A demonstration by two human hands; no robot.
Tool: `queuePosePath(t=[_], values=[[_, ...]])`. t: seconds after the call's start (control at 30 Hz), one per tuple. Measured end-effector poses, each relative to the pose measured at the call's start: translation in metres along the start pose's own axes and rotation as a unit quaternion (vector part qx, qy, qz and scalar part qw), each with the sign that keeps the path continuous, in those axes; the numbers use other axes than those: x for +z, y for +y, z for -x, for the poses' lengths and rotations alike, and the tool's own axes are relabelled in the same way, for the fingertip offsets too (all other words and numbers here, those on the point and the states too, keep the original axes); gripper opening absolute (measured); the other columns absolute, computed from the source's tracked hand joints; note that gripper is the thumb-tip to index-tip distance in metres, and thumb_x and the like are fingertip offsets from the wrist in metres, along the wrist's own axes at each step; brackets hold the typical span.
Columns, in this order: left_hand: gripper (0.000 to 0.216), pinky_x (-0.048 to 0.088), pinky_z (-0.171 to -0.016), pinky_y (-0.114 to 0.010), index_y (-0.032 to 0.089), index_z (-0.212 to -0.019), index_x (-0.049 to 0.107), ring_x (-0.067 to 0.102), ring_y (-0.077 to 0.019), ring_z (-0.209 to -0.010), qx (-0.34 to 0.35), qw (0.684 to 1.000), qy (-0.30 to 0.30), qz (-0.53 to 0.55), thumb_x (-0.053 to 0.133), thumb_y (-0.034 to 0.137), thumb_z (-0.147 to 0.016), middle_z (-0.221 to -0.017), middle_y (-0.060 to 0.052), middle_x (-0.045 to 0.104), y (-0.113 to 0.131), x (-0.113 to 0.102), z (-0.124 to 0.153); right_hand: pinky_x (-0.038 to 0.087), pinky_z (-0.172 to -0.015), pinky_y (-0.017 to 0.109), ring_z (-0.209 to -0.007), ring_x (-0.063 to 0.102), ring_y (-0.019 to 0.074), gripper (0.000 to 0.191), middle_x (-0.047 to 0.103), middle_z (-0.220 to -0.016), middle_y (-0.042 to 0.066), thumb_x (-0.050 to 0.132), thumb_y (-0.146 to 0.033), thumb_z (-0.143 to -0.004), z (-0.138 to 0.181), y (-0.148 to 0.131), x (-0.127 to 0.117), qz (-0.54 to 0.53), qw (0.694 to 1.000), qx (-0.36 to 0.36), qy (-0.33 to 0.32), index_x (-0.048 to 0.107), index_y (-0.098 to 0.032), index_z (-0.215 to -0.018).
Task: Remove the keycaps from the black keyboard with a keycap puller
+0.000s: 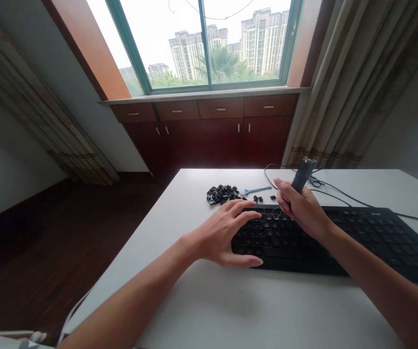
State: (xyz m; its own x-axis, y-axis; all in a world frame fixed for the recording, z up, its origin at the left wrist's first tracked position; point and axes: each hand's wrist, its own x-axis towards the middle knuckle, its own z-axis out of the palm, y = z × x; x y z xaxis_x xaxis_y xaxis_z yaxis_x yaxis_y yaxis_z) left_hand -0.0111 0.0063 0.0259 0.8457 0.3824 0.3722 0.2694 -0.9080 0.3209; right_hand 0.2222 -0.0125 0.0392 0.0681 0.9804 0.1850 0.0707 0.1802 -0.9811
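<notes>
A black keyboard (358, 237) lies on the white table, with many keycaps gone from its left part. My left hand (221, 237) rests over its left end, fingers spread and stretched out, thumb along the front edge. In my closed right hand (301, 206) is a keycap puller with a dark handle (303, 173) pointing up. Its thin wire loops (276, 212) reach down to the upper left key rows; whether they have hold of a keycap is too small to tell. A heap of black keycaps (222, 194) lies just behind my left hand.
A small blue-handled brush (258, 190) lies beside the heap, near a few loose keycaps (258, 198). Black cable (358, 196) loops behind the keyboard on the white table (190, 300). Beyond stand dark red cabinets (209, 140) under a window.
</notes>
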Motion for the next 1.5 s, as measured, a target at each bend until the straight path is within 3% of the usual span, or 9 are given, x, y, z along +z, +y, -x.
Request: queuePosePath(t=[0.1, 0.2, 0.43, 0.6, 0.77, 1.33, 1.5], values=[[0.106, 0.031, -0.120, -0.062, 0.022, -0.152, 0.034, 0.034, -0.0433, -0.145, -0.007, 0.997, -0.066, -0.033, 0.072, 0.074, -0.069, -0.161, -0.018, 0.030, -0.004, -0.008, 0.003, 0.025, -0.042, 0.025, -0.043, 0.031, 0.0081, 0.054, 0.040, -0.047, -0.004, 0.057, -0.049, -0.097, -0.003, -0.001, -0.002, -0.028, 0.999, -0.009, 0.012, 0.036, -0.021, -0.055], [0.111, 0.026, -0.122, -0.064, 0.023, -0.155, 0.030, 0.028, -0.0455, -0.148, -0.015, 0.995, -0.091, -0.042, 0.073, 0.075, -0.067, -0.165, -0.017, 0.023, -0.008, -0.009, 0.004, 0.023, -0.041, 0.025, -0.042, 0.030, 0.0080, 0.054, 0.038, -0.046, -0.005, 0.058, -0.047, -0.097, -0.004, 0.000, -0.004, -0.033, 0.999, -0.004, 0.021, 0.038, -0.021, -0.054], [0.122, 0.019, -0.121, -0.069, 0.025, -0.157, 0.025, 0.028, -0.0483, -0.147, -0.027, 0.990, -0.128, -0.048, 0.074, 0.081, -0.060, -0.164, -0.018, 0.025, -0.008, -0.005, -0.006, 0.023, -0.041, 0.025, -0.040, 0.030, 0.0073, 0.052, 0.037, -0.044, -0.006, 0.058, -0.044, -0.096, -0.005, -0.001, 0.000, -0.026, 0.999, -0.004, 0.030, 0.040, -0.021, -0.053], [0.129, 0.032, -0.116, -0.064, 0.021, -0.157, 0.024, 0.037, -0.0472, -0.140, -0.043, 0.990, -0.122, -0.058, 0.077, 0.078, -0.054, -0.157, -0.021, 0.033, -0.004, -0.003, -0.014, 0.022, -0.041, 0.025, -0.039, 0.029, 0.0071, 0.051, 0.037, -0.043, -0.006, 0.059, -0.044, -0.096, -0.004, 0.000, 0.002, -0.019, 0.999, 0.002, 0.030, 0.041, -0.021, -0.054], [0.132, 0.033, -0.116, -0.061, 0.017, -0.156, 0.024, 0.040, -0.0460, -0.137, -0.037, 0.990, -0.120, -0.065, 0.078, 0.075, -0.051, -0.153, -0.023, 0.036, -0.002, -0.003, -0.017, 0.022, -0.041, 0.025, -0.039, 0.030, 0.0074, 0.051, 0.038, -0.044, -0.006, 0.059, -0.045, -0.096, -0.002, 0.000, 0.002, -0.019, 0.999, -0.001, 0.026, 0.041, -0.021, -0.055], [0.137, 0.037, -0.114, -0.060, 0.019, -0.160, 0.013, 0.042, -0.0466, -0.136, -0.062, 0.979, -0.172, -0.088, 0.079, 0.075, -0.053, -0.155, -0.022, 0.035, -0.004, -0.029, 0.007, 0.025, -0.042, 0.025, -0.041, 0.031, 0.0081, 0.051, 0.039, -0.046, -0.005, 0.057, -0.044, -0.098, 0.004, 0.001, 0.008, -0.008, 1.000, 0.004, 0.000, 0.041, -0.020, -0.055], [0.130, 0.038, -0.116, -0.059, 0.020, -0.160, 0.016, 0.037, -0.0439, -0.142, -0.086, 0.985, -0.145, -0.046, 0.071, 0.083, -0.061, -0.159, -0.020, 0.032, -0.007, -0.027, 0.005, 0.025, -0.042, 0.026, -0.042, 0.032, 0.0085, 0.054, 0.039, -0.046, -0.004, 0.057, -0.046, -0.097, 0.007, 0.000, 0.013, -0.028, 0.999, 0.009, -0.011, 0.042, -0.020, -0.052]])
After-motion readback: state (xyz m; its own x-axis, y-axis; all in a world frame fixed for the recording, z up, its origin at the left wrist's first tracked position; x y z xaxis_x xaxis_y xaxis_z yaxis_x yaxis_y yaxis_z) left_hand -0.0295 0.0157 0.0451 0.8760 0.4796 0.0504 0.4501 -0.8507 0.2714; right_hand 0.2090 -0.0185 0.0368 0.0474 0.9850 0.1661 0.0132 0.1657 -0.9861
